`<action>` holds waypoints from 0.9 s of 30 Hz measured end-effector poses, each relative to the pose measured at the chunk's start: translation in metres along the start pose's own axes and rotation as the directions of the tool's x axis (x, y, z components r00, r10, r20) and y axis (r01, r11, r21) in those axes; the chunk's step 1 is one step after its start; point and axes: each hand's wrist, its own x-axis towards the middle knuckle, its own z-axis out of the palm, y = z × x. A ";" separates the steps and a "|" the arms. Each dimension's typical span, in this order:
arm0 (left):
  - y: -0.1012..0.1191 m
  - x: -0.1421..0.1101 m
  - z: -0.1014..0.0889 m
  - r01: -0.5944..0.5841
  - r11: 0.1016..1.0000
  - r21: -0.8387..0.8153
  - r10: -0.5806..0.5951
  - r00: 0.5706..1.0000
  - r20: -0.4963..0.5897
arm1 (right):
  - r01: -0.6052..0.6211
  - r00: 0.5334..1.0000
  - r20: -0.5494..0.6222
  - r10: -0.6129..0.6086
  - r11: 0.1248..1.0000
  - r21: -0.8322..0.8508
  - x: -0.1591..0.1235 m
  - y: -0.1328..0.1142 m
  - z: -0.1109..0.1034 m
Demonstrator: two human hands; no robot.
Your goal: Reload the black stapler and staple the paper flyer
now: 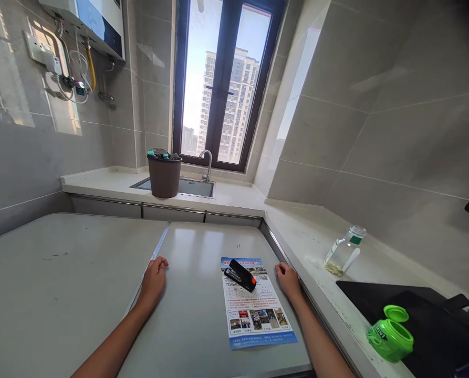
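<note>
A printed leaflet (258, 320) with blue bands, text and small photos lies flat on the pale table. On its upper part rests a black stapler (241, 275) with an orange-red tip, untouched by either hand. My left hand (154, 275) rests on the table to the left, beside the seam between two panels, fingers curled with nothing visible in them. Close to the leaflet's right edge is my right hand (288, 278), its fingers curled too and no object showing. Two tiny dark marks, perhaps staples (238, 245), lie beyond the leaflet.
A brown bucket (164, 178) with dark and teal contents stands at the sink (195, 187) under the window. Along the right counter are a glass bottle (342, 252), a black mat (427, 315) and a green mint tub (391, 340) with its lid up.
</note>
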 end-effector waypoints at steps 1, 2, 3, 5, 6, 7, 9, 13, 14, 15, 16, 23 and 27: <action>0.000 0.000 0.000 0.000 1.000 0.003 0.000 1.000 0.000 | 0.005 1.000 0.008 -0.005 1.000 -0.007 -0.001 0.002 0.002; 0.000 0.000 0.000 0.002 1.000 0.003 -0.002 1.000 0.000 | 0.011 1.000 0.015 -0.011 1.000 -0.012 -0.001 0.003 0.004; 0.000 0.000 0.000 0.004 1.000 0.001 -0.004 1.000 0.000 | 0.015 1.000 0.020 -0.015 1.000 -0.016 -0.001 0.004 0.007; 0.000 0.000 -0.001 0.006 1.000 -0.002 -0.006 1.000 0.000 | 0.022 0.999 0.026 -0.021 1.000 -0.017 -0.001 0.004 0.010; 0.000 0.000 -0.001 0.004 1.000 -0.002 -0.004 1.000 0.002 | 0.024 0.999 0.027 -0.024 1.000 -0.013 -0.001 0.005 0.010; 0.000 0.000 -0.001 0.002 1.000 0.002 -0.002 1.000 0.005 | 0.026 0.999 0.028 -0.026 1.000 -0.007 -0.001 0.005 0.010; 0.000 0.000 -0.002 0.002 1.000 0.015 -0.002 1.000 0.012 | 0.029 0.999 0.032 -0.029 1.000 0.009 0.000 0.007 0.009; 0.001 0.000 -0.002 0.006 0.999 0.034 -0.007 1.000 0.029 | 0.027 0.999 0.044 -0.029 0.999 0.038 0.001 0.009 0.006; 0.001 0.000 -0.001 0.007 0.999 0.036 -0.008 0.999 0.031 | 0.026 0.999 0.047 -0.028 0.999 0.043 0.001 0.009 0.006; 0.001 0.000 -0.001 0.007 0.999 0.036 -0.008 0.999 0.031 | 0.023 0.998 0.048 -0.026 0.999 0.047 0.002 0.009 0.006; 0.000 0.000 -0.001 0.004 0.999 0.034 -0.006 1.000 0.030 | 0.021 0.998 0.050 -0.024 0.998 0.051 0.002 0.009 0.005; 0.001 0.000 0.000 0.020 0.999 0.034 -0.022 0.999 0.046 | 0.017 0.998 0.055 -0.021 0.998 0.066 0.000 0.005 0.003; 0.003 -0.001 -0.002 0.026 0.999 0.033 -0.028 0.999 0.045 | 0.018 0.998 0.051 -0.022 0.997 0.070 -0.001 0.004 0.002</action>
